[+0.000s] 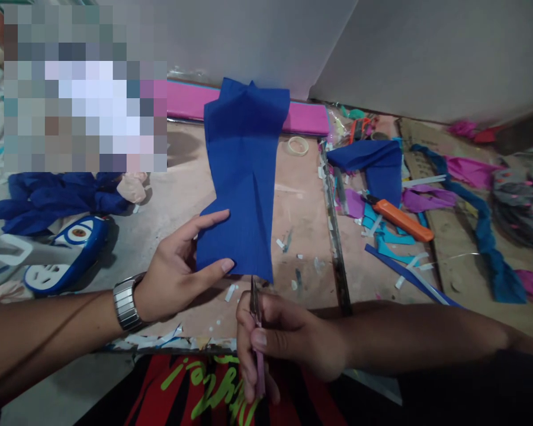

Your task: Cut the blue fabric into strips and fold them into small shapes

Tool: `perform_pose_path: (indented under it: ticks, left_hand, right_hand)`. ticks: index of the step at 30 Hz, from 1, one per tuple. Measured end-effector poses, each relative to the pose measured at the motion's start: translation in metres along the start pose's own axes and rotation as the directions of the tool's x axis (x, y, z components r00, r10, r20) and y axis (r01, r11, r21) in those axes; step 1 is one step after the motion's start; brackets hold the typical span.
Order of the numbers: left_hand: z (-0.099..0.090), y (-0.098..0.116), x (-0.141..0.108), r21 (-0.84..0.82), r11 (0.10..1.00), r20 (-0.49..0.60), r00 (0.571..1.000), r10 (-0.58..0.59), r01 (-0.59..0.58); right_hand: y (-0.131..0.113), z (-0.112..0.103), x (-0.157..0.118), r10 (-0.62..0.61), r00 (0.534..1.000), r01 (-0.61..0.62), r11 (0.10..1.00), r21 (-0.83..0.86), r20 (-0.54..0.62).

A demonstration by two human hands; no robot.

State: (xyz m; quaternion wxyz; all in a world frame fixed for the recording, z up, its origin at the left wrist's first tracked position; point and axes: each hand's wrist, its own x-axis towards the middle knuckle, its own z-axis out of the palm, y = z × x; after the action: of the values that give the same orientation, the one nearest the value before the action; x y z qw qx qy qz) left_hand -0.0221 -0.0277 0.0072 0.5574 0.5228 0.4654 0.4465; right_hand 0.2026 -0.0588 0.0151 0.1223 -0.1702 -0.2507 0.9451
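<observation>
A long piece of blue crepe paper (pixel 244 171) lies over the board in front of me, its far end across a pink strip. My left hand (pixel 184 260) grips its near left edge, thumb and forefinger on top and the other fingers underneath. In my right hand (pixel 275 337) is a pair of scissors (pixel 255 313), pointing away from me. The scissor tips are at the paper's near edge, and the blades look closed or nearly so. My fingers cover much of the handles.
A pink roll (pixel 186 100) lies along the back. Right of the board are an orange-handled cutter (pixel 402 219), more blue paper (pixel 382 163) and coloured scraps. A tape ring (pixel 297 146) sits near the roll. Leftward are bunched blue paper (pixel 62 198) and a blue-and-white device (pixel 71 254).
</observation>
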Motion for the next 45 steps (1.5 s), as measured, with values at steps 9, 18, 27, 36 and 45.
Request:
perform_pose_path:
  ticks: [9,18,27,36,45]
  left_hand:
    - [-0.002,-0.001,0.001,0.074,0.995,0.051,0.996,0.067,-0.070]
    - [0.002,-0.001,0.001,0.083,0.983,0.079,0.985,0.155,-0.161]
    - [0.002,0.000,0.002,0.129,0.974,0.072,0.982,0.176,-0.184]
    - [0.002,0.001,0.002,0.114,0.977,0.084,0.982,0.171,-0.180]
    - [0.000,-0.005,0.000,0.141,0.971,0.107,0.978,0.176,-0.191]
  right_hand:
    - [-0.001,-0.004,0.000,-0.063,0.996,0.060,0.997,0.056,0.065]
    - [-0.003,-0.003,0.001,-0.127,0.991,0.121,0.987,0.108,0.050]
    - [-0.009,-0.002,0.002,-0.102,0.995,0.102,0.990,0.100,-0.002]
    - [-0.007,0.000,-0.001,-0.092,0.996,0.092,0.991,0.092,-0.011]
    - [-0.006,0.002,0.000,-0.094,0.995,0.095,0.992,0.083,-0.024]
